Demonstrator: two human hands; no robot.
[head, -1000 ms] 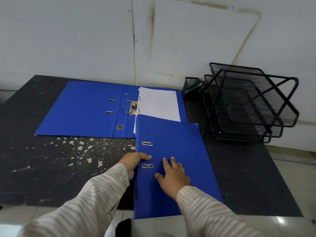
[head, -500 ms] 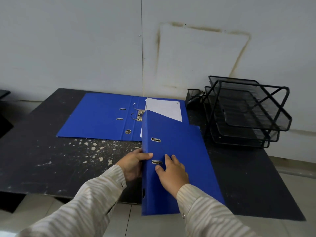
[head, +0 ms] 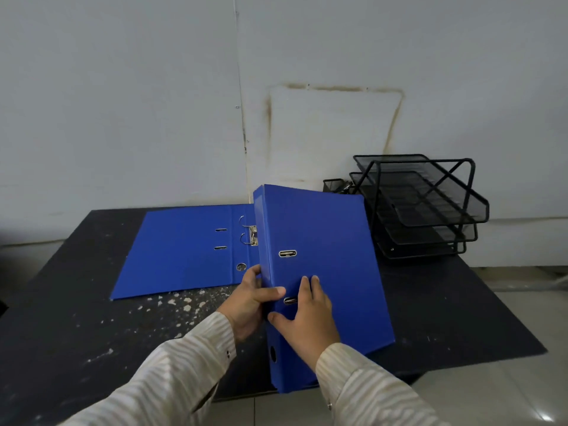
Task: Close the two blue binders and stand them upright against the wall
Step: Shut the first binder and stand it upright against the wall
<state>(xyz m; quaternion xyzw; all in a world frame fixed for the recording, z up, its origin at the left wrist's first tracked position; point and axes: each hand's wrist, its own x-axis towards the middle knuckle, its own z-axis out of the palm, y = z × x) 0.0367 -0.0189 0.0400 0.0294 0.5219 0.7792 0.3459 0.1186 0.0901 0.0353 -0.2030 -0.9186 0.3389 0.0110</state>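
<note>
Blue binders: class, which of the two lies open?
The binder at the back left, spread flat on the table with its metal rings showing. The other binder, gripped by the left hand, is shut and tilted up.

smooth, faintly glossy blue binder [head: 322, 256] with metal rings; matt, speckled black table [head: 76, 318]; black wire-mesh metal tray [head: 430, 210].

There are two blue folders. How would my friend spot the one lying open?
Find the black speckled table against the grey wall. At its back left lies the open blue binder, flat, metal rings showing. The closed blue binder beside it is tilted up, held by the left hand and right hand.
</note>
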